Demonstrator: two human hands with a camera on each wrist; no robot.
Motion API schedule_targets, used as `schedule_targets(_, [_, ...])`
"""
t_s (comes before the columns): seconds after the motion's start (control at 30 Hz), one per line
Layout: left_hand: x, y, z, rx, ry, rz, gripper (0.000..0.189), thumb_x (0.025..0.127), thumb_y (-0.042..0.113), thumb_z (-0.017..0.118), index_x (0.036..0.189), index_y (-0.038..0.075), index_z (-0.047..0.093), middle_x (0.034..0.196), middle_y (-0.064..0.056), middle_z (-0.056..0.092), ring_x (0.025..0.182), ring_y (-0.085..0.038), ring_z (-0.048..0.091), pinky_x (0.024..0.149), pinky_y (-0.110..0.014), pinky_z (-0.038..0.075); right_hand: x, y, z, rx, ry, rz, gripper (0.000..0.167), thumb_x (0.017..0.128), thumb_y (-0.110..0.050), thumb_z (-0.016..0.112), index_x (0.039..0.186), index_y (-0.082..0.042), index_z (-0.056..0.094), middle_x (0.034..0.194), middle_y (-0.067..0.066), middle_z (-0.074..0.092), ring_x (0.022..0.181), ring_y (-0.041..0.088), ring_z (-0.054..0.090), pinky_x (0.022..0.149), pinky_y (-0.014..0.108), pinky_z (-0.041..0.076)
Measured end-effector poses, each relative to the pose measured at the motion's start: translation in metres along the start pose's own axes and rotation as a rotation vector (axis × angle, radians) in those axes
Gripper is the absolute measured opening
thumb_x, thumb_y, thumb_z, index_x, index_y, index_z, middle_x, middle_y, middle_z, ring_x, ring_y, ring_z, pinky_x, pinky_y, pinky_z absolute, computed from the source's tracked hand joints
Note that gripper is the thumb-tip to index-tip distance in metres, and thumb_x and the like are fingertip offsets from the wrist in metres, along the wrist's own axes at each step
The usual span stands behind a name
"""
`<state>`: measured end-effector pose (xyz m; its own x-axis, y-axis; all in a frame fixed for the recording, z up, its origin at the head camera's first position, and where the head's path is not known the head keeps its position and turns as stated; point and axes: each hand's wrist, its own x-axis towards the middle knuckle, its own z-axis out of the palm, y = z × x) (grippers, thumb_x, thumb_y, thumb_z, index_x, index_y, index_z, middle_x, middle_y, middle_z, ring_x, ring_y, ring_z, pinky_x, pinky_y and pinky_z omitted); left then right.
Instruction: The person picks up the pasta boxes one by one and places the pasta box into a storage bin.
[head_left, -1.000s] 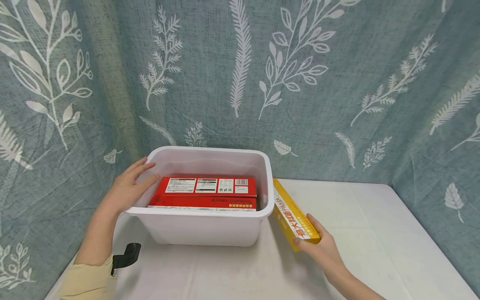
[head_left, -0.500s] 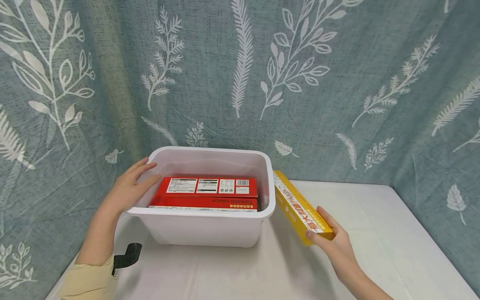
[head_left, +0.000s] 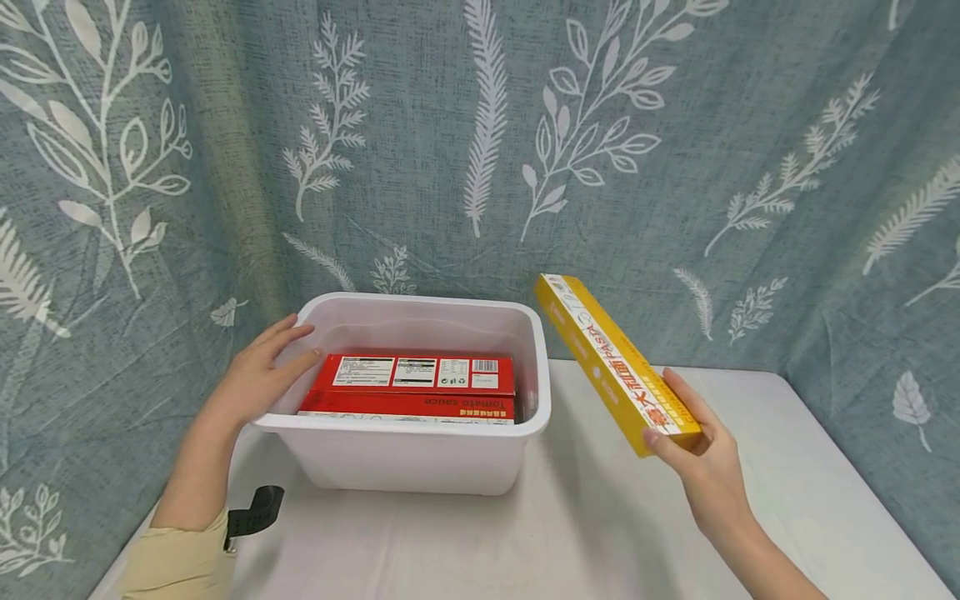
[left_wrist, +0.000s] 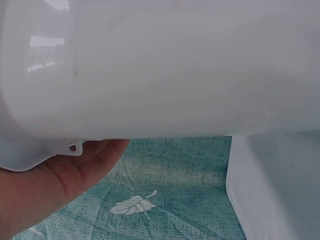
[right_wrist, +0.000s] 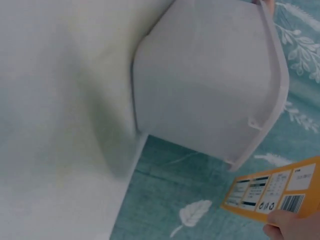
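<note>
My right hand (head_left: 712, 467) holds the near end of a long yellow pasta box (head_left: 600, 350), thumb on one side and fingers on the other. The box is raised off the table to the right of a white plastic tub (head_left: 397, 462), its far end tilted up. In the right wrist view, the pasta box (right_wrist: 270, 192) shows a barcode and label panels beside the fingertips. My left hand (head_left: 258, 371) grips the tub's left rim. Inside the tub lie red tomato sauce pasta boxes (head_left: 420, 385); how many is unclear. The left wrist view is mostly the tub's pale wall (left_wrist: 175, 70).
A white cloth covers the table (head_left: 750, 450). Behind it and at both sides hangs a blue-green curtain (head_left: 420, 167) with white leaf prints. A black strap (head_left: 255, 511) sticks out at my left cuff.
My right hand has lifted the yellow pasta box up and to the right, away from beside the tub and clear of the table. The left hand and the tub stay put.
</note>
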<state>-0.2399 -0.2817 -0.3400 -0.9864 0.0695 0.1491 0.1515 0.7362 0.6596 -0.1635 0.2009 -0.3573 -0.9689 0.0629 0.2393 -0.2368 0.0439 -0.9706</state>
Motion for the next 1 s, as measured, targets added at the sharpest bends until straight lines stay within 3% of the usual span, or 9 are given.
schedule_targets(0.27, [-0.001,-0.002,-0.002,-0.001,0.002,0.010,0.066,0.101,0.040,0.049,0.148,-0.004,0.034,0.159,-0.025,0.013,0.140,-0.053,0.015,0.100,-0.076,0.019,0.004,-0.011,0.013,0.084,-0.069,-0.084,0.064,0.087,0.007,0.063,0.146,-0.006,0.045,0.141,0.008,0.040,0.107,0.018,0.053,0.080,0.020,0.053])
schedule_targets(0.53, [-0.001,-0.002,-0.002,-0.006,-0.009,-0.006,0.067,0.101,0.042,0.048,0.149,-0.002,0.033,0.160,-0.024,0.012,0.141,-0.053,0.014,0.099,-0.076,0.020,0.012,-0.018,0.029,0.097,-0.218,-0.159,0.057,0.085,0.004,0.064,0.140,-0.005,0.052,0.137,0.011,0.048,0.104,0.020,0.057,0.079,0.024,0.055])
schedule_targets(1.0, [-0.001,-0.001,-0.001,-0.012,-0.015,-0.015,0.068,0.101,0.044,0.048,0.150,-0.001,0.033,0.160,-0.023,0.012,0.141,-0.053,0.013,0.099,-0.077,0.020,0.039,-0.030,0.056,0.012,-0.408,-0.094,0.055,0.085,-0.003,0.066,0.137,0.005,0.049,0.135,0.018,0.050,0.105,0.022,0.058,0.082,0.028,0.055])
